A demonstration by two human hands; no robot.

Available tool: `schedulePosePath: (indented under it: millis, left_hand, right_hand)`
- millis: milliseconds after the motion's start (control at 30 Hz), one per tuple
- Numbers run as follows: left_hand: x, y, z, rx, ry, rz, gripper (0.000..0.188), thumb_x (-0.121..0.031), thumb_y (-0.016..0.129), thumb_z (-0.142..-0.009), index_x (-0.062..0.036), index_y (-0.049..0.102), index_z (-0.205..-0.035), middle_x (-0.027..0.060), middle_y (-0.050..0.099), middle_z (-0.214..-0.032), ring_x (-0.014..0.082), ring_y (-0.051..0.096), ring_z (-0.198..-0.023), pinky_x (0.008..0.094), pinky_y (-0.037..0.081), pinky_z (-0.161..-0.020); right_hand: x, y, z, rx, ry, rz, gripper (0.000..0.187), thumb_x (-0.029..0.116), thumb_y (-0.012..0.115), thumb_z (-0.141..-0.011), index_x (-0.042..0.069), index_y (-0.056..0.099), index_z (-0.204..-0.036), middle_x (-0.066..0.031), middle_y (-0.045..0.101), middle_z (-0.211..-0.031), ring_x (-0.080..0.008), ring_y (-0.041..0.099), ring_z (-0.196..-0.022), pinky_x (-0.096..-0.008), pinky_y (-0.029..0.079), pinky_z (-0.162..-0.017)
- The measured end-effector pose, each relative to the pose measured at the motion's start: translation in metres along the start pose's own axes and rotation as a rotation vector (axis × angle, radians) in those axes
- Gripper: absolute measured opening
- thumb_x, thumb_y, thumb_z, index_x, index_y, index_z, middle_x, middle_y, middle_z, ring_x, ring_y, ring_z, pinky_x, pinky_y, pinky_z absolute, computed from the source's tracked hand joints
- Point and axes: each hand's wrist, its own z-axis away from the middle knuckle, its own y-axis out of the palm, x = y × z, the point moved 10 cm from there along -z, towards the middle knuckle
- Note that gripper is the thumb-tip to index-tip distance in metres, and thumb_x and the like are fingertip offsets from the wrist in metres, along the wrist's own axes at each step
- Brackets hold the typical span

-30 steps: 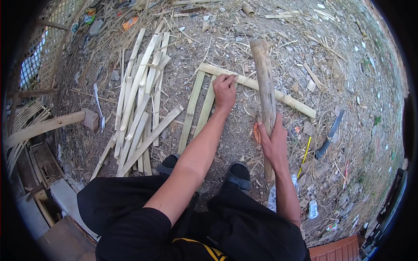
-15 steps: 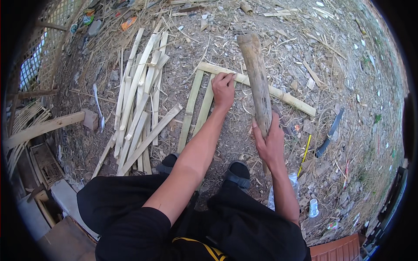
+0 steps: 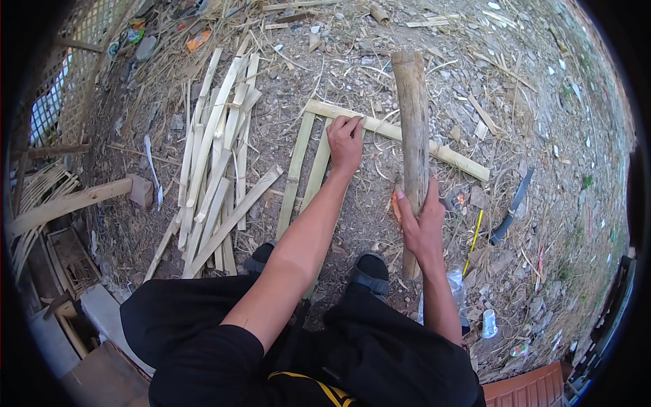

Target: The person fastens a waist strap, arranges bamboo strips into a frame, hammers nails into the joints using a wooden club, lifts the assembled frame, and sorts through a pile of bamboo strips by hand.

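My left hand point(image 3: 346, 140) presses down on the joint where a long bamboo slat point(image 3: 434, 149) crosses the upper ends of two upright slats point(image 3: 299, 169); its fingers are curled on the crossing slat. My right hand point(image 3: 422, 227) grips a thick round wooden log point(image 3: 413, 115) near its lower end and holds it lifted, its top end pointing away from me above the crossing slat. An orange object point(image 3: 396, 207) shows just left of that hand. I am squatting, both shoes point(image 3: 366, 275) on the dirt.
A pile of several split bamboo slats point(image 3: 217, 149) lies to the left. A dark long-bladed knife point(image 3: 513, 203) and a thin yellow stick point(image 3: 472, 241) lie on the right. A wooden plank point(image 3: 68, 203) and lattice fence point(image 3: 61, 88) stand far left. Straw and litter cover the ground.
My right hand has swung the log from leaning left to nearly straight upright and a little higher. My left hand stays on the slat joint.
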Motion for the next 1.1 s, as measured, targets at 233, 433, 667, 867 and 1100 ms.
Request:
schedulePosePath:
  millis: [233,433,667,867,1100]
  left_hand:
    - [-0.003,0.000,0.005,0.126,-0.033,-0.065,0.026,-0.012,0.071,-0.089,-0.0027,0.070,-0.113,0.0104,0.062,-0.093,0.0293,0.059,-0.089,0.0422,0.042,-0.084]
    - [-0.015,-0.007,0.029,0.269,-0.062,-0.312,0.049,-0.018,0.073,-0.088,-0.0039,0.060,-0.134,0.0136,0.062,-0.108,0.0302,0.059,-0.101,0.0429,0.042,-0.088]
    - [-0.010,-0.004,0.037,0.289,-0.048,-0.281,0.049,-0.015,0.072,-0.089,-0.0016,0.058,-0.135,0.0146,0.061,-0.113,0.0293,0.060,-0.093,0.0410,0.044,-0.085]
    - [-0.012,-0.002,0.036,0.297,-0.068,-0.238,0.044,-0.007,0.071,-0.090,0.0020,0.061,-0.132,0.0185,0.061,-0.114,0.0329,0.062,-0.100,0.0399,0.050,-0.087]
    - [-0.013,-0.003,0.034,0.294,0.007,-0.219,0.044,-0.001,0.073,-0.087,0.0016,0.064,-0.130,0.0176,0.060,-0.111,0.0265,0.062,-0.089,0.0339,0.052,-0.077]
  right_hand:
    - [-0.047,0.006,0.013,0.058,0.203,0.012,0.038,0.022,0.068,-0.094,-0.002,0.052,-0.118,-0.0268,0.069,-0.084,-0.0446,0.070,-0.076,-0.0473,0.053,-0.067]
    - [-0.083,-0.007,0.016,-0.001,0.285,0.055,0.039,0.022,0.069,-0.093,-0.002,0.052,-0.118,-0.0274,0.069,-0.086,-0.0458,0.070,-0.079,-0.0476,0.052,-0.069]
    - [-0.104,-0.023,0.008,-0.121,0.353,0.094,0.040,0.016,0.070,-0.092,-0.004,0.052,-0.121,-0.0281,0.068,-0.090,-0.0409,0.072,-0.082,-0.0445,0.053,-0.072]
    - [-0.106,-0.017,-0.006,-0.075,0.320,0.125,0.041,0.019,0.070,-0.092,-0.003,0.052,-0.122,-0.0285,0.068,-0.089,-0.0439,0.070,-0.080,-0.0446,0.053,-0.071]
    - [-0.096,-0.010,-0.037,0.040,0.247,0.136,0.043,0.016,0.071,-0.089,-0.001,0.052,-0.123,-0.0263,0.067,-0.099,-0.0450,0.068,-0.092,-0.0463,0.052,-0.079]
